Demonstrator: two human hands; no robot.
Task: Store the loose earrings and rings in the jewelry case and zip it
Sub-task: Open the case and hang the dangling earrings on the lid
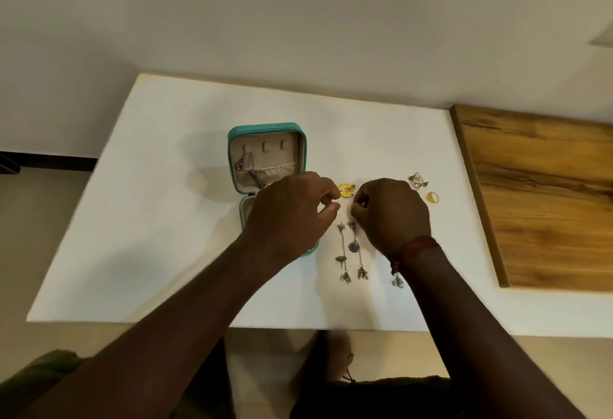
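Observation:
The teal jewelry case [265, 131] lies open on the white table [166, 219]; its beige lid holds a chain, and my left hand [292, 216] hides most of its lower half. My right hand [391, 213] faces the left one, fingertips of both curled close together just below a gold round earring [346, 190]. Whether either hand pinches something small is hidden by the fingers. Two long silver dangle earrings [350, 253] with a purple flower lie below the hands. A third silver piece [398, 281] peeks out under my right wrist. A silver ring [417, 180] and a gold ring [433, 197] lie to the right.
A wooden board [544, 196] covers the table's right end. The table's near edge runs just above my lap. A pale wall stands behind the table.

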